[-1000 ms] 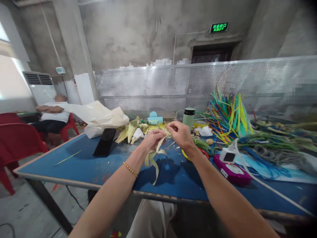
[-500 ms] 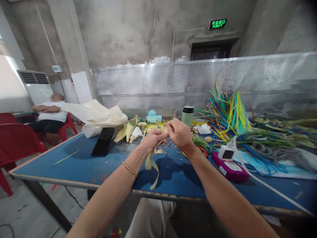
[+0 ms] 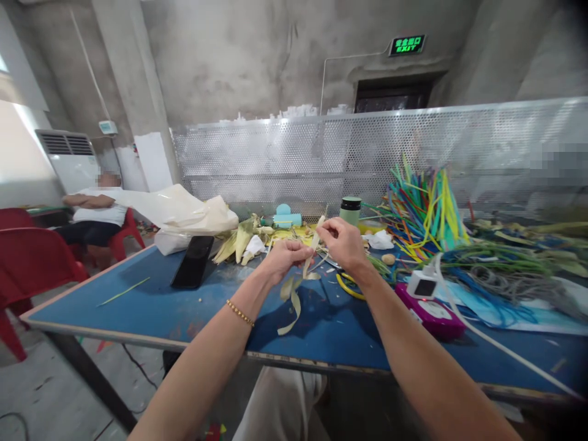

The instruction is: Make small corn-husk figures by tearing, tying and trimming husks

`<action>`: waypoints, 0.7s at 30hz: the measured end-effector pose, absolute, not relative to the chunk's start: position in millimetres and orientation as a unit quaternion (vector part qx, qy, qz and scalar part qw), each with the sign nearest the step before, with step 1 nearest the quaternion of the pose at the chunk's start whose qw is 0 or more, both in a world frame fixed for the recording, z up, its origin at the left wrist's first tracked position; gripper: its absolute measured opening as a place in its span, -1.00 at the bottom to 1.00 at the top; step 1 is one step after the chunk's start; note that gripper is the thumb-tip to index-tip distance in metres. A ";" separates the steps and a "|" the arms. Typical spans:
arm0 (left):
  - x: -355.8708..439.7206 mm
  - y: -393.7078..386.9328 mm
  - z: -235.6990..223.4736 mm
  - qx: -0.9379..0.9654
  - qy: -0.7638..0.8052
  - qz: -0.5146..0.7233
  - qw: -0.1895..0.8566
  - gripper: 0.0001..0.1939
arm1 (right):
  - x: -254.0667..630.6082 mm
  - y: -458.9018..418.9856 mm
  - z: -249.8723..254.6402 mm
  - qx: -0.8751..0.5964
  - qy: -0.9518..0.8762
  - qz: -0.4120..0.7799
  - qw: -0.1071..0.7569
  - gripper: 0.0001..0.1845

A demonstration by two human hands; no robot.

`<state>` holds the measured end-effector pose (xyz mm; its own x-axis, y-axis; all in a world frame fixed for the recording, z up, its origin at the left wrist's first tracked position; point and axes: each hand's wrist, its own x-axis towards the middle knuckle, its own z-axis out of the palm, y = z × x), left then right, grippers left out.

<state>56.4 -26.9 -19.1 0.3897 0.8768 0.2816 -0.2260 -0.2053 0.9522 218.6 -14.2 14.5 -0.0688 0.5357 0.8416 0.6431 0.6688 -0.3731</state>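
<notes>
My left hand (image 3: 285,258) pinches a pale, dry strip of corn husk (image 3: 294,311) above the table. Curled lengths of it dangle below the fingers. Close on its right, my right hand (image 3: 344,244) has thumb and forefinger closed at the strip's upper part, which rises between the two hands. The fingertips partly cover where the strip is gripped. Under my right wrist lie yellow loop handles (image 3: 350,288), perhaps of scissors. More husks (image 3: 242,240) are heaped beyond my left hand, beside a crumpled white tissue (image 3: 253,248).
On the blue table (image 3: 151,315) lie a black phone (image 3: 193,262), a plastic bag (image 3: 197,211), a green bottle (image 3: 351,211), a bundle of coloured strips (image 3: 427,208) and a purple power block (image 3: 432,311) with a white cable. A person (image 3: 98,208) sits at the left.
My hands have drawn a little apart, and an upright stretch of husk now shows between them. The dangling end has swung slightly. The yellow handles are more exposed.
</notes>
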 end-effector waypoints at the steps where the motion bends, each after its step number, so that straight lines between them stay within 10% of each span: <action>1: 56.3 -28.1 -19.0 0.620 0.271 0.472 0.565 -0.71 | 220.6 -14.3 15.5 -0.405 -0.720 -0.066 0.560 -0.79; 8: 59.2 -31.0 -21.1 0.639 0.290 0.416 0.578 -0.73 | 226.3 -14.3 18.3 -0.400 -0.677 -0.112 0.608 -0.80; 12: 60.6 -30.3 -20.4 0.622 0.284 0.457 0.569 -0.73 | 225.6 -16.0 18.7 -0.399 -0.676 0.066 0.616 -0.76; 21: 60.1 -27.5 -19.5 0.580 0.273 0.504 0.579 -0.75 | 215.9 -24.3 10.8 -0.386 -0.765 0.179 0.484 -0.78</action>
